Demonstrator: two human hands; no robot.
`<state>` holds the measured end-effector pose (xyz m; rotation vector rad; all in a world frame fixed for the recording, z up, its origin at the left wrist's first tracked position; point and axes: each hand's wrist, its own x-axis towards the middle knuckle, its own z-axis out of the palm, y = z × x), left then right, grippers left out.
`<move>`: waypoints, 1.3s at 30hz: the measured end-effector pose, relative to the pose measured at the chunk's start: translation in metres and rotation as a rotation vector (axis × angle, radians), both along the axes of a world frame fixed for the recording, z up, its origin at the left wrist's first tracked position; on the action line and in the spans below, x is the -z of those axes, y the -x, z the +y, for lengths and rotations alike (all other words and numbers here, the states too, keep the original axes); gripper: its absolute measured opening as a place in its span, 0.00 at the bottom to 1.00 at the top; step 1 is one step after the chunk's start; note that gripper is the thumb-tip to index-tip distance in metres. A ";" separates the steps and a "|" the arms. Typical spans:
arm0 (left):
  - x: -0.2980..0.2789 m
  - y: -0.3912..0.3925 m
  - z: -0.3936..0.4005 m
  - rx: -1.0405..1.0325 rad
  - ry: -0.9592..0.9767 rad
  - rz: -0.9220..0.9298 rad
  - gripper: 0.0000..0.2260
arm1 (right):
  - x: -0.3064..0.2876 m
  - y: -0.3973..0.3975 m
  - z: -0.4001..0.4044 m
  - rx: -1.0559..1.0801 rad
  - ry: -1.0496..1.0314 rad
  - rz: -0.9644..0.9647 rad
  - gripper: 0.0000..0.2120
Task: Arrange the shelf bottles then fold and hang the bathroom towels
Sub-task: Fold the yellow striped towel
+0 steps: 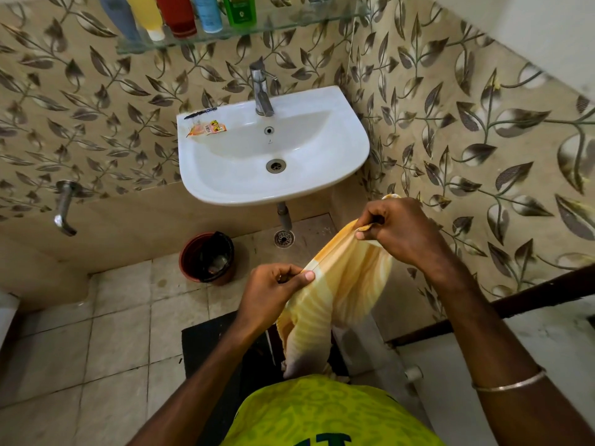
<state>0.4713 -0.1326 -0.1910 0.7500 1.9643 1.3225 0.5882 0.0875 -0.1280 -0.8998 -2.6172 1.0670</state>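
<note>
Towel (pixel 341 284), yellow with pale stripes, hangs between our two hands in front of the white sink (pixel 322 194); we pinch its upper edge with the left hand (pixel 273 291) and, higher and to the right, with the right hand (pixel 396 230), fingers curled on the cloth. Above the sink we see five bottles (pixel 177 14) standing in a row on a glass shelf (pixel 289 24), and a brown bin (pixel 207 257) on the tiled floor.
</note>
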 end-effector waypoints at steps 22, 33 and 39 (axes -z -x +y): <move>-0.017 0.003 0.005 0.099 -0.006 0.172 0.08 | 0.017 0.005 -0.046 -0.340 0.200 0.090 0.11; -0.010 -0.001 -0.007 0.029 0.057 0.084 0.07 | 0.014 0.005 -0.020 -0.120 0.028 0.126 0.07; -0.015 -0.003 -0.002 0.040 0.036 0.124 0.06 | 0.015 0.003 -0.021 -0.078 0.022 0.097 0.07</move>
